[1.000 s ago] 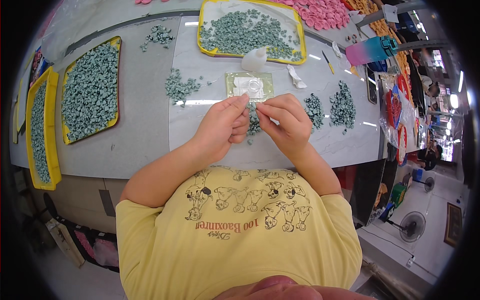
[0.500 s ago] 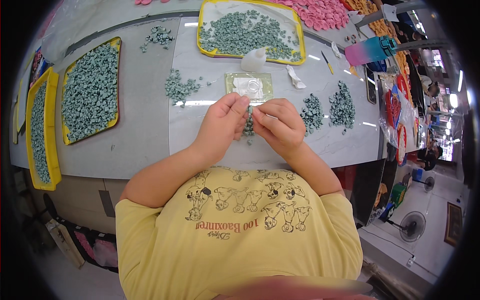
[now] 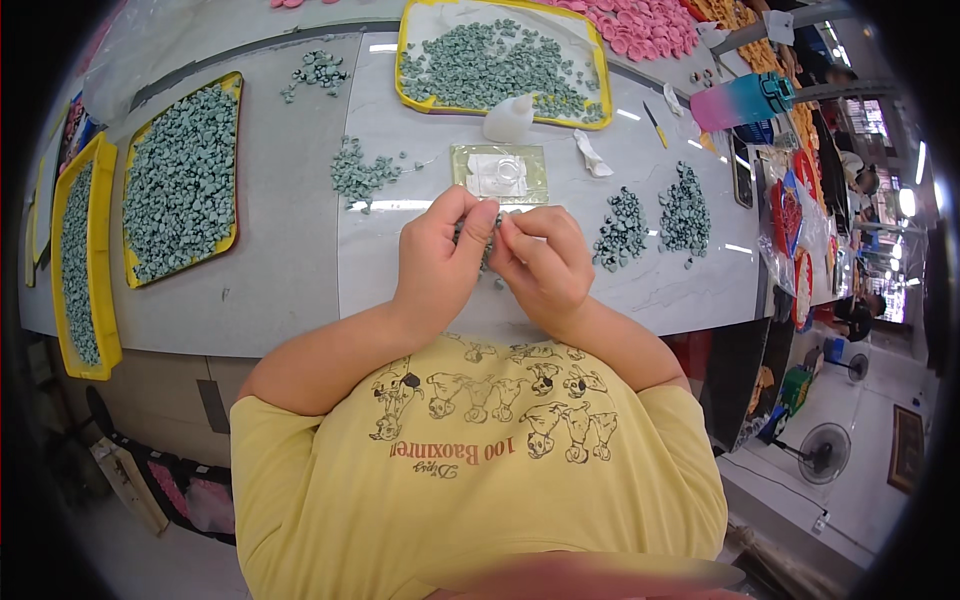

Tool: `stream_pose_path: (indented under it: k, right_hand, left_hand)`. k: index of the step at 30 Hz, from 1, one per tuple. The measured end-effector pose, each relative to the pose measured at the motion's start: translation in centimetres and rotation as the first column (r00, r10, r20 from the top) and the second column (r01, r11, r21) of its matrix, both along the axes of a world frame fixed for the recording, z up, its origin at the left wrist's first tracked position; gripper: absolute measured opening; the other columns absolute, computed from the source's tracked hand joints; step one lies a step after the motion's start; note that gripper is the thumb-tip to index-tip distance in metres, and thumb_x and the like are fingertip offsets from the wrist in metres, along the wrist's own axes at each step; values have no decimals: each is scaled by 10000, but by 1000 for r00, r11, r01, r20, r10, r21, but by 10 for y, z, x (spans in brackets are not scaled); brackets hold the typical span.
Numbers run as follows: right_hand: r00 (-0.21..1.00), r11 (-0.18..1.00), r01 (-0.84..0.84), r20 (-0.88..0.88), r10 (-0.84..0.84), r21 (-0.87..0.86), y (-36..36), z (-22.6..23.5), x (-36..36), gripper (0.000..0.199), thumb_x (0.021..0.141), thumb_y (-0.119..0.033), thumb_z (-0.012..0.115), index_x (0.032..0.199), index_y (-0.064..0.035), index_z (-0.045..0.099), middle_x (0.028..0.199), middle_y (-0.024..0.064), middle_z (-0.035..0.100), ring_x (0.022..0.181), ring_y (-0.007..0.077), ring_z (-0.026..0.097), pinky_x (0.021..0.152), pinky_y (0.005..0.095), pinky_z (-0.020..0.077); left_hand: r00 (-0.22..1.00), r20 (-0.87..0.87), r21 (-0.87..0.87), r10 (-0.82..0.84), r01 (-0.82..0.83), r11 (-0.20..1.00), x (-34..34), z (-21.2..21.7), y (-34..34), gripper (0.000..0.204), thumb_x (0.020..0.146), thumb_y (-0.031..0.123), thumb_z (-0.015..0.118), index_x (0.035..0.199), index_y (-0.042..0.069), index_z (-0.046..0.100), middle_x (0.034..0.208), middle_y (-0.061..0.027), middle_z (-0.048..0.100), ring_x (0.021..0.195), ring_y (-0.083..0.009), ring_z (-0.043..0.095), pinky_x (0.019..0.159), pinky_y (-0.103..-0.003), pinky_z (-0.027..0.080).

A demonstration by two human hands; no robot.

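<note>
Pink-and-teal bottle [image 3: 740, 101], round fan [image 3: 826, 453]

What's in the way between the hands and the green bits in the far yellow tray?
A flat greenish pad beyond the left hand and right hand, then a white bottle at the near edge of the tray of green bits.

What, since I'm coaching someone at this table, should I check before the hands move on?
1. Hands brought together: ok; the left hand and right hand are close, fingers bent.
2. Anything pinched between them: cannot tell; the hands hide it.
3. Knife away from the hands: ok; it lies well off to the right, farther back.
4. White bottle clear of the hands: ok; it is beyond the green pad.
5. All green pieces in trays: not ok; loose heaps lie on the table.
</note>
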State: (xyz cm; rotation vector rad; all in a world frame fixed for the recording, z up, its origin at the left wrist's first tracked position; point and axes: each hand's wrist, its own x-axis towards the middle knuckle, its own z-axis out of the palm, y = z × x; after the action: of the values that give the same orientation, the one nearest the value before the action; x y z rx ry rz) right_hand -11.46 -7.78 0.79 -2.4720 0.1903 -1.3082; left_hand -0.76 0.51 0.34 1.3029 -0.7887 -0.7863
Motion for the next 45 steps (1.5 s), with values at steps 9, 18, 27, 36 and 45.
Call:
stream_pose_path:
  k: [9, 18, 27, 36, 45]
  right_hand:
    - [999, 977, 39, 16, -43, 211, 0, 10, -3, 232, 619, 96, 685, 820, 18, 600, 779, 108, 598, 645, 198, 576, 550, 258, 462]
    - [985, 932, 164, -98, -139, 322, -8, 17, -12, 207, 652, 87, 661, 839, 3, 634, 808, 99, 632, 674, 171, 598, 563, 238, 471]
    - [984, 882, 130, -171, -57, 453, -8, 16, -15, 216, 689, 80, 647, 892, 9, 640, 860, 94, 636, 722, 138, 593, 564, 215, 459]
    - [992, 947, 117, -77, -98, 300, 0, 10, -8, 235, 671, 101, 636, 891, 20, 635, 826, 112, 627, 716, 166, 602, 596, 239, 484]
    - [969, 861, 125, -247, 1, 493, -5, 23, -14, 275, 715, 59, 625, 981, -10, 642, 889, 101, 643, 752, 160, 613, 655, 228, 483]
  left_hand:
    - [992, -121, 64, -42, 50, 997, -3, 8, 0, 247, 915, 233, 501, 785, 22, 506, 626, -1, 522, 563, -60, 425, 492, -230, 369]
    - [723, -626, -55, -292, 332, 942, 0, 14, -2, 146, 931, 205, 444, 904, 62, 456, 654, 47, 391, 547, -24, 311, 454, -190, 263]
    - [611, -707, -151, -356, 360, 920, 6, 10, -3, 121, 920, 168, 451, 863, 64, 423, 616, 49, 340, 510, -39, 264, 437, -203, 219]
    - [632, -690, -138, -354, 365, 921, 8, 9, -1, 128, 932, 167, 422, 857, 63, 419, 614, 46, 346, 510, -38, 271, 438, -204, 233]
    - [765, -594, -11, -249, 302, 953, 5, 17, -1, 222, 945, 224, 409, 766, 97, 378, 600, 48, 297, 485, -44, 241, 425, -204, 203]
